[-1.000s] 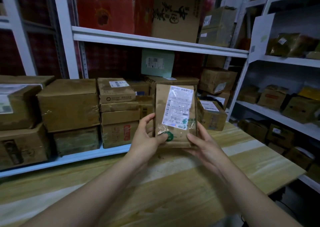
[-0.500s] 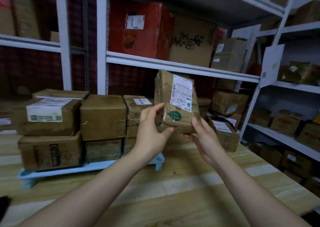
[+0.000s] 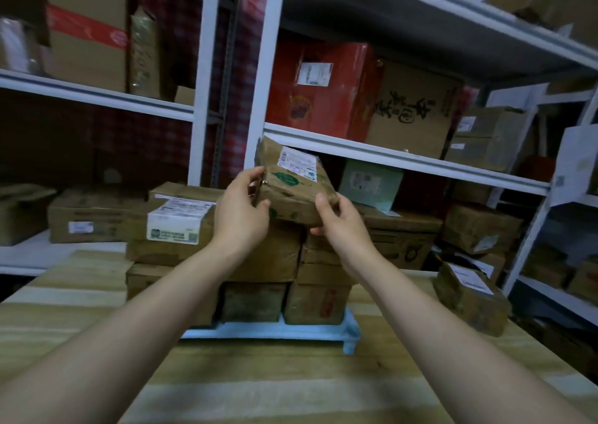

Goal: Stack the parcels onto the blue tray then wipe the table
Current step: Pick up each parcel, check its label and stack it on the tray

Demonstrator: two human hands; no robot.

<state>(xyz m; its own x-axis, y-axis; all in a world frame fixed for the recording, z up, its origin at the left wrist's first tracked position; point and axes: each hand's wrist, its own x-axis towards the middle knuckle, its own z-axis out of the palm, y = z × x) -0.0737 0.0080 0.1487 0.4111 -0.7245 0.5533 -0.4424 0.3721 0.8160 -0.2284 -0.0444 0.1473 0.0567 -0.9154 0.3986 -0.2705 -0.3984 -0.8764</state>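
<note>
Both hands are up holding one brown parcel point(image 3: 293, 188) in the air, tilted, right above the stack point(image 3: 259, 261) that sits on the blue tray point(image 3: 275, 329). The parcel has a white shipping label on its upper face and a green round logo just below that. It isn't resting on anything as far as I can tell, though its lower edge is very close to the top of the pile.

The left hand point(image 3: 239, 211) is clamped on the parcel's left end, thumb on the near side and fingers wrapped over the edge. The right hand point(image 3: 339, 226) grips the lower right corner, thumb on top and the other fingers tucked under.

The stack is several cardboard boxes, a couple of layers high, with a big labelled box at top left. The tray stands on the wooden table point(image 3: 291, 384), one pale blue foot showing at its right front corner.

One more box point(image 3: 469, 297) sits on the table off to the right, well apart from the tray, white label on top.

Behind all that are white metal shelves point(image 3: 388, 155) packed with more cartons, including a red box point(image 3: 323, 90) and a brown one with dark printed characters.
</note>
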